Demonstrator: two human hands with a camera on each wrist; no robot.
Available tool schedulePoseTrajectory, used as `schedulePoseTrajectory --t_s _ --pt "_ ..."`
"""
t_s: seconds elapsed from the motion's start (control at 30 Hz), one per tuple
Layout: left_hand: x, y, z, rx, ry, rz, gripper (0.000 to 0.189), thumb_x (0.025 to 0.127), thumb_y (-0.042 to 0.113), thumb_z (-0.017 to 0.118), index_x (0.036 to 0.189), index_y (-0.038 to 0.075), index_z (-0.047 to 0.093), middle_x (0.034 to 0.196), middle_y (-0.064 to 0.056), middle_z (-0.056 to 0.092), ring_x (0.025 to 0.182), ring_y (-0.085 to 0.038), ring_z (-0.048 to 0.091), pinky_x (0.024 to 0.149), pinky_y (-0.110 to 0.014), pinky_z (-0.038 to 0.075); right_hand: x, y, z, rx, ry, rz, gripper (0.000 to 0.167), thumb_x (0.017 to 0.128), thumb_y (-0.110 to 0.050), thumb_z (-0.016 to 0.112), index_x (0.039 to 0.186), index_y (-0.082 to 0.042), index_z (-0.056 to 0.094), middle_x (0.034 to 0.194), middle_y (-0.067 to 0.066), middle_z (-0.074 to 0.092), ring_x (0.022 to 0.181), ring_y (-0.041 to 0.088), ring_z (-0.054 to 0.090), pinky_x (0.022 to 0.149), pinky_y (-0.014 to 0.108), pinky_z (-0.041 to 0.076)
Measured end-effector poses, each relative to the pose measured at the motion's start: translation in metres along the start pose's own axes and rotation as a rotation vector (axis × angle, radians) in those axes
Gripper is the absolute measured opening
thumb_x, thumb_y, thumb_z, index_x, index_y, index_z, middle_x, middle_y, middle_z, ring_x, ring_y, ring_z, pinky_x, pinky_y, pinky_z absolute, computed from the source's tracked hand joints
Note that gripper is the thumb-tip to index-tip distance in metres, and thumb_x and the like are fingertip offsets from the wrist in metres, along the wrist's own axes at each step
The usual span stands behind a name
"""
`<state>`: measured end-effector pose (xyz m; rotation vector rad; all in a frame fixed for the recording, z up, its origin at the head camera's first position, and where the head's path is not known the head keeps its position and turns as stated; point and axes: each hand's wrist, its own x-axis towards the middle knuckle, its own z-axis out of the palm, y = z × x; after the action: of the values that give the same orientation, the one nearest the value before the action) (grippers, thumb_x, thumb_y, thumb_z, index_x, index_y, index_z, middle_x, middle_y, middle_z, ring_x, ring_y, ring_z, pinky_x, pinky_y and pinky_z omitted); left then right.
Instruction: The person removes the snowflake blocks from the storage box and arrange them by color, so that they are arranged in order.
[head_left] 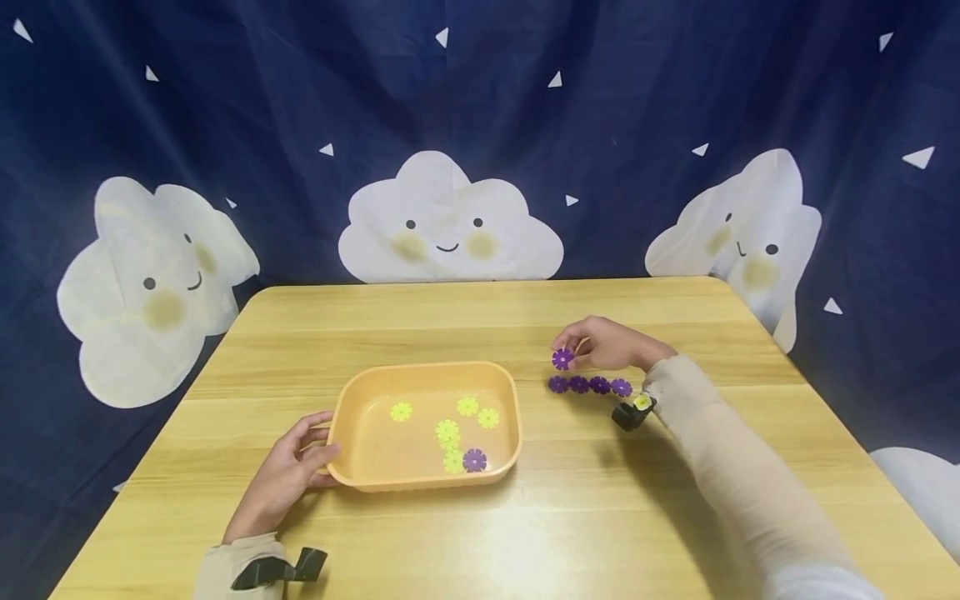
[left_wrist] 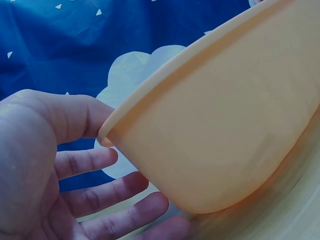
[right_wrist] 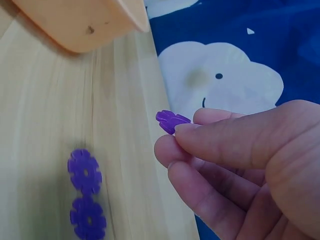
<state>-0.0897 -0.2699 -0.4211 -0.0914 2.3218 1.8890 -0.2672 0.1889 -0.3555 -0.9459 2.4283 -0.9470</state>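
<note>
My left hand [head_left: 285, 467] holds the left end of an orange plastic basin [head_left: 420, 485]. In the left wrist view the thumb lies on the rim while the other fingers spread along the outer wall. Between thumb and fingertips, my right hand [head_left: 611, 343] pinches a purple snowflake-shaped plastic disc [right_wrist: 172, 121] above the table. Just below it, a row of several purple discs [head_left: 600, 385] lies to the right of the basin. Inside the basin are several yellow discs [head_left: 447, 430] and one purple disc [head_left: 475, 461] near its front right corner.
The wooden table [head_left: 585, 517] ends at a dark blue curtain [head_left: 510, 92] printed with white clouds and triangles. Black straps cross both sleeves at the wrists, the right strap [head_left: 630, 415] hanging close to the row's right end.
</note>
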Motion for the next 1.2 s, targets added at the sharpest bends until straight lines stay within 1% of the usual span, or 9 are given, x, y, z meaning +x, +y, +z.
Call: schedulePoseTrajectory --t_s 0.2,0.4,0.5,0.57,0.63,0.73,0.77,0.93,1.2 --pt "0.000 -0.002 0.001 0.000 0.004 -0.002 0.056 0.096 0.014 0.061 0.144 0.004 0.034 0.130 -0.027 0.045 0.094 -0.025 0.063 0.071 -0.040 0.060 -0.009 0.010 -0.002 -0.014 0.018 0.011 0.029 0.083 0.008 0.069 0.111 0.002 0.067 0.100 0.005 0.067 0.095 0.023 0.061 0.090 0.039 0.054" --pt "0.000 -0.002 0.002 0.001 0.004 -0.009 0.056 0.096 0.014 0.061 0.144 0.005 0.034 0.130 -0.026 0.045 0.094 -0.026 0.063 0.072 -0.040 0.060 -0.022 0.020 -0.008 0.002 0.029 0.028 0.029 0.084 0.007 0.069 0.112 0.003 0.066 0.101 0.006 0.067 0.097 0.025 0.060 0.092 0.044 0.052" --pt "0.000 -0.001 0.002 -0.003 -0.002 -0.011 0.056 0.096 0.014 0.061 0.145 0.005 0.034 0.130 -0.026 0.045 0.095 -0.026 0.063 0.072 -0.040 0.060 -0.027 0.025 -0.011 0.006 0.044 0.011 0.027 0.084 0.005 0.069 0.110 0.000 0.067 0.100 0.004 0.066 0.095 0.022 0.060 0.091 0.044 0.053" --pt "0.000 -0.001 0.001 -0.006 -0.005 -0.012 0.056 0.096 0.014 0.061 0.145 0.004 0.033 0.130 -0.026 0.045 0.095 -0.026 0.063 0.072 -0.040 0.060 -0.030 0.030 -0.012 0.002 0.056 -0.031 0.025 0.083 0.005 0.069 0.107 0.000 0.067 0.098 0.004 0.066 0.092 0.020 0.060 0.088 0.043 0.054" --pt "0.000 -0.001 0.001 -0.005 -0.006 -0.010 0.056 0.097 0.014 0.060 0.145 0.004 0.033 0.130 -0.026 0.045 0.095 -0.026 0.063 0.072 -0.040 0.060 -0.033 0.033 -0.013 0.007 0.066 -0.050 0.024 0.083 0.005 0.069 0.106 0.000 0.067 0.096 0.004 0.066 0.090 0.019 0.059 0.086 0.043 0.055" --pt "0.000 -0.001 0.001 -0.003 -0.005 -0.001 0.056 0.097 0.015 0.060 0.145 0.004 0.033 0.130 -0.027 0.045 0.095 -0.026 0.063 0.072 -0.040 0.060 -0.037 0.037 -0.014 0.028 0.076 -0.028 0.023 0.082 0.005 0.071 0.105 0.001 0.066 0.095 0.005 0.066 0.090 0.022 0.060 0.088 0.044 0.054" --pt "0.000 -0.001 0.001 -0.002 -0.006 0.002 0.056 0.097 0.015 0.060 0.145 0.004 0.033 0.130 -0.027 0.045 0.095 -0.026 0.063 0.073 -0.040 0.060 -0.038 0.038 -0.014 0.038 0.080 -0.003 0.024 0.082 0.004 0.071 0.105 0.001 0.066 0.096 0.005 0.066 0.092 0.023 0.060 0.089 0.045 0.053" --pt "0.000 -0.001 0.001 -0.005 -0.007 0.008 0.057 0.097 0.015 0.060 0.145 0.004 0.033 0.130 -0.026 0.045 0.096 -0.026 0.062 0.073 -0.041 0.060 -0.047 0.046 -0.014 0.043 0.094 0.039 0.025 0.083 0.002 0.072 0.107 0.004 0.064 0.101 0.012 0.066 0.096 0.030 0.061 0.091 0.048 0.052" --pt "0.001 -0.001 0.001 -0.005 0.003 0.005 0.056 0.097 0.014 0.060 0.145 0.004 0.033 0.130 -0.027 0.046 0.095 -0.025 0.063 0.072 -0.040 0.060 -0.063 0.061 -0.012 0.056 0.125 0.105 0.027 0.084 0.001 0.072 0.109 0.004 0.062 0.100 0.010 0.066 0.097 0.027 0.060 0.093 0.044 0.051"
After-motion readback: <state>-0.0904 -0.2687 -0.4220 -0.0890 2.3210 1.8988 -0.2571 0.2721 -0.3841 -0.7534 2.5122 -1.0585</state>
